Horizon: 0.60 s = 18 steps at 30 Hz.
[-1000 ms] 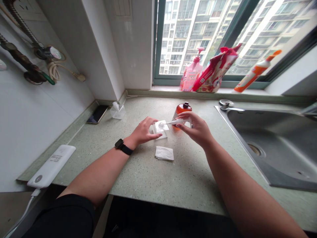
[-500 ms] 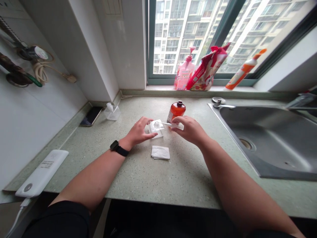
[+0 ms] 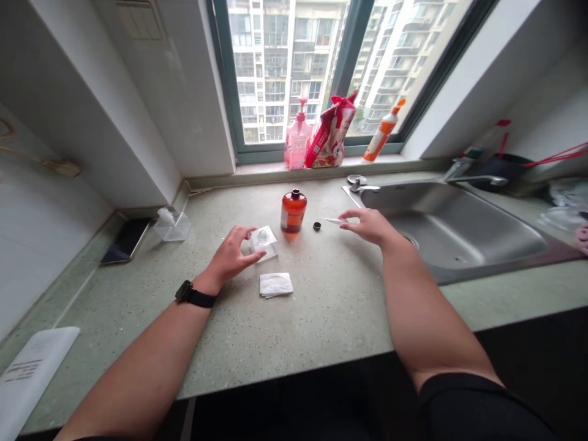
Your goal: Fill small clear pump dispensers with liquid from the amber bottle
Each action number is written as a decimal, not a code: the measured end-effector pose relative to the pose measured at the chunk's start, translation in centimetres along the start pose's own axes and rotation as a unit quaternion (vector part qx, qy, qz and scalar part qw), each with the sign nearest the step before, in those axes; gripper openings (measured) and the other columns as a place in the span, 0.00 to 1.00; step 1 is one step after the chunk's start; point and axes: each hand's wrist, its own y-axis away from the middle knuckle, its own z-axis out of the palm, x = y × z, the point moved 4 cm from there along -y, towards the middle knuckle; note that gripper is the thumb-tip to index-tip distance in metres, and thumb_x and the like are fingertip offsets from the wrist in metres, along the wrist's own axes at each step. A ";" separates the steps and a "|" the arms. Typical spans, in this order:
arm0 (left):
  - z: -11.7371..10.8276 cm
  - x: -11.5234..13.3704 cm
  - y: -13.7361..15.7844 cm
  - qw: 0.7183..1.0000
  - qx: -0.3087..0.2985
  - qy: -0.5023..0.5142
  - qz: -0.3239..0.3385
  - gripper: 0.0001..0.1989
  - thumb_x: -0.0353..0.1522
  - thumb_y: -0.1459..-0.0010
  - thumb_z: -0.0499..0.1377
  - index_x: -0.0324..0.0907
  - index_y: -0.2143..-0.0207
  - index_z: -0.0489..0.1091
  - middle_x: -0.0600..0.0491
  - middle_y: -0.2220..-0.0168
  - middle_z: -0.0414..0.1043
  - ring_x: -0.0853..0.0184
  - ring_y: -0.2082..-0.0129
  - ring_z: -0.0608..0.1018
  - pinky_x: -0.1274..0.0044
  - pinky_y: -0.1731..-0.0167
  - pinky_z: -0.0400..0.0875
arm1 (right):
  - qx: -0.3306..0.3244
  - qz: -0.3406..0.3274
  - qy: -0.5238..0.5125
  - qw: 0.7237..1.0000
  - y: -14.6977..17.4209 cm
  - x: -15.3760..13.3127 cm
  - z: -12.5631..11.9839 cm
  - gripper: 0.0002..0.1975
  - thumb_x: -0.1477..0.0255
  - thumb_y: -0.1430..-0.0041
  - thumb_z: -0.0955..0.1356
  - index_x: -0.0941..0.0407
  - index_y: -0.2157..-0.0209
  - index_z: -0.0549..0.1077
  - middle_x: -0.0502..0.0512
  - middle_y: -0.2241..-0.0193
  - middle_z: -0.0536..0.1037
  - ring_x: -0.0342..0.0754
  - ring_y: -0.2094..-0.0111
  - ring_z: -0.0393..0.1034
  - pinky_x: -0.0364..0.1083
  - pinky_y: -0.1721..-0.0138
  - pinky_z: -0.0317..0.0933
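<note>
My left hand (image 3: 236,252) is curled around the side of a clear square bottle (image 3: 265,250), thumb at its front edge and fingers at the back. The bottle stands on the counter, its round neck uncovered. My right hand (image 3: 365,225) pinches a thin whitish plastic stick, perhaps a dropper (image 3: 333,220), pointing left just above the counter. Between the hands stands an amber bottle (image 3: 294,211) of reddish liquid, its mouth uncovered. A small black cap (image 3: 316,226) lies beside it. A folded white tissue (image 3: 275,284) is in front of the clear bottle.
At the left are a clear spray-top piece (image 3: 172,225), a phone (image 3: 127,241) and a white power bank (image 3: 34,373). The steel sink (image 3: 459,226) is at the right. A pink pump bottle (image 3: 297,141), a red bag (image 3: 331,135) and an orange bottle (image 3: 382,135) line the sill.
My right hand has moved right with the whitish stick, away from the clear bottle's neck and past the amber bottle. The black cap has come into sight. The view has turned right.
</note>
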 end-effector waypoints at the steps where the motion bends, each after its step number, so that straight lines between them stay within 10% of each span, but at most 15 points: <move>1: 0.0 -0.1 0.0 1.000 0.001 -0.001 0.001 0.29 0.45 0.37 0.70 0.45 0.38 0.71 0.47 0.48 0.74 0.55 0.47 0.78 0.60 0.40 0.75 | 0.000 0.003 0.011 1.000 -0.1 0.6 0.4 0.08 0.64 0.46 0.80 0.48 0.63 0.86 0.55 0.61 0.88 0.58 0.58 0.83 0.57 0.53 0.75; 18: 0.0 -0.2 -0.1 1.000 0.009 -0.001 0.000 0.29 0.46 0.38 0.70 0.47 0.38 0.71 0.48 0.48 0.74 0.55 0.48 0.80 0.60 0.41 0.76 | -0.036 -0.010 0.031 0.999 -1.0 2.7 3.1 0.12 0.72 0.50 0.80 0.51 0.60 0.86 0.57 0.58 0.85 0.56 0.54 0.80 0.55 0.48 0.73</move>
